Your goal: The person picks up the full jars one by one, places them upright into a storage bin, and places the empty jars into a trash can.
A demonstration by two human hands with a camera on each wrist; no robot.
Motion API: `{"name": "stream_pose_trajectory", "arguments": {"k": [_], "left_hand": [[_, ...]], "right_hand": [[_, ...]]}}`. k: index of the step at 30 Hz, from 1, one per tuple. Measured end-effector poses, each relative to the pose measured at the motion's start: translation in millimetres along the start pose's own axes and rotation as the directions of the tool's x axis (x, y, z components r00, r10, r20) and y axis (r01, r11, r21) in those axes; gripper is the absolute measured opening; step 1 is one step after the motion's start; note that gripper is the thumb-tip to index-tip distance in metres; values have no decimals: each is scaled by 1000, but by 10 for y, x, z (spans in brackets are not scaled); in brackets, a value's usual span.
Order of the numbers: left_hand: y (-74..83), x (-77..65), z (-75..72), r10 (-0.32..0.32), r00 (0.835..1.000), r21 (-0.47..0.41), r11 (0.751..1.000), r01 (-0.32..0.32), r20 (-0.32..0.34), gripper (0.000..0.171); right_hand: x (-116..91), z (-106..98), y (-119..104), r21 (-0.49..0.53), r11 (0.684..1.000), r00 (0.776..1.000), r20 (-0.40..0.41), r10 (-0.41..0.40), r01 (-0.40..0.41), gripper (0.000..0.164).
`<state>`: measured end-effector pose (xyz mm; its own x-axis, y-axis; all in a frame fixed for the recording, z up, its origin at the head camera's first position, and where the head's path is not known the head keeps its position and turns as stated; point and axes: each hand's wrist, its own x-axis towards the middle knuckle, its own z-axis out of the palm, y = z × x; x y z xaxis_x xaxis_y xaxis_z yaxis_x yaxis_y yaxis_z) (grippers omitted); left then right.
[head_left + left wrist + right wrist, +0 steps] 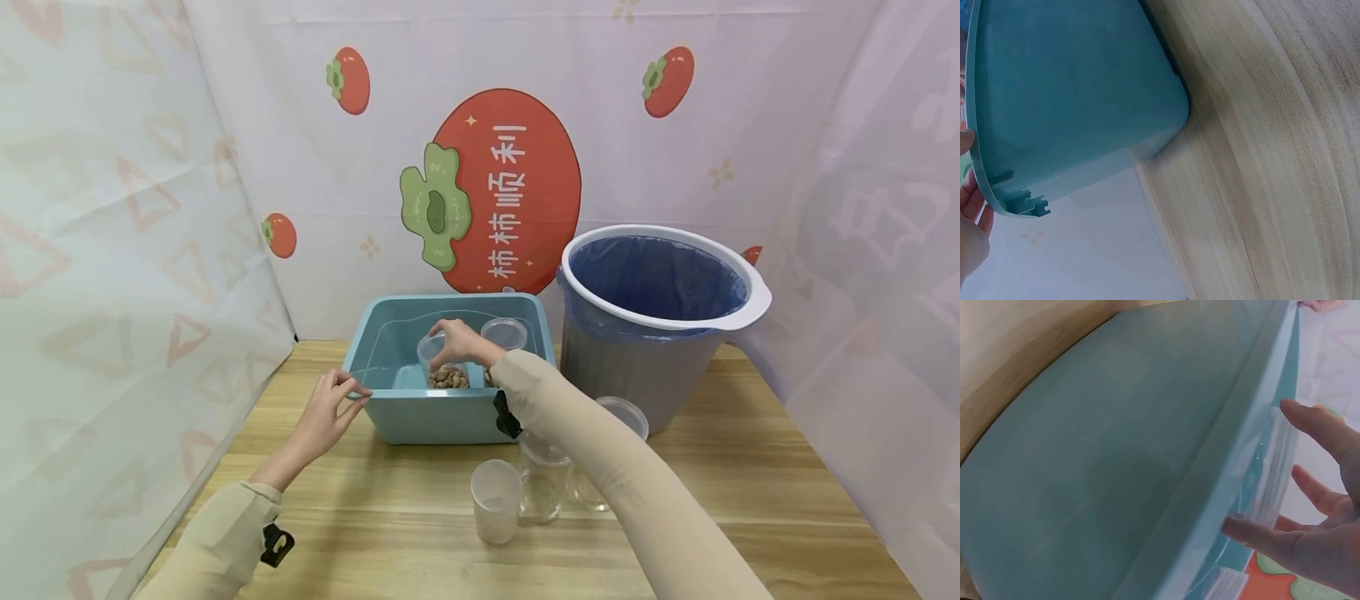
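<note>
My right hand [459, 343] reaches over the front of a blue plastic tub [431, 417] and holds a clear jar [426, 354] by its upper part. Brown nuts, or something like them, fill the jar's lower part. In the right wrist view, thumb and fingers of the right hand [1316, 506] span the jar's ridged lid [1274, 469]. A second clear lidded jar [504, 333] stands beside it in the tub, partly behind the right wrist. At the tub's front left corner, my left hand [330, 408] pinches the rim [979, 150] between thumb and fingers.
In front of the tub stand a frosted clear container [497, 508] and two clear lidded jars, one nearer [542, 492] and one [626, 417] partly behind the right sleeve. A grey bin [637, 367] with a blue liner rises right of the tub. Printed cloth encloses the wooden table [360, 533].
</note>
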<state>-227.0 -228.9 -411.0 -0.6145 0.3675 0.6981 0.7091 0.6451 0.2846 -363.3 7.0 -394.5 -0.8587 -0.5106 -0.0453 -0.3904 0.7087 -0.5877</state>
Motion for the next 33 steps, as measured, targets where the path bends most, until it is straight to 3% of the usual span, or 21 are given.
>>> {"name": "stream_pose_trajectory", "arguments": {"k": [3,6,10,11,18,24,29,33], "left_hand": [[-12,17,-2,4,1000,-3,1000,-4,-5,20],[-19,35,-4,10,1000,-7,1000,-10,-6,20],[-13,42,-9,8,1000,-2,1000,-8,4,19],[-8,43,-13,5,1000,4,1000,-5,9,19],[56,72,-72,7,997,80,997,-12,72,19],[178,78,-93,14,998,141,990,-23,64,18],[360,64,-63,65,998,78,995,-65,-4,21],[532,59,-19,95,995,9,995,-95,-22,22]], "right_hand": [[477,185,414,-4,1000,1000,23,-8,8,63],[324,57,221,-21,998,997,63,52,-51,60],[-51,-233,-132,40,998,992,117,51,-56,58],[-20,-253,-70,74,997,993,114,5,-14,58],[-700,-702,-693,87,996,984,175,16,-31,46],[-1001,-928,-767,116,992,982,174,-70,50,41],[-1201,-1068,-744,131,985,984,126,-128,112,39],[-1380,-1152,-697,114,983,988,43,-150,144,41]]}}
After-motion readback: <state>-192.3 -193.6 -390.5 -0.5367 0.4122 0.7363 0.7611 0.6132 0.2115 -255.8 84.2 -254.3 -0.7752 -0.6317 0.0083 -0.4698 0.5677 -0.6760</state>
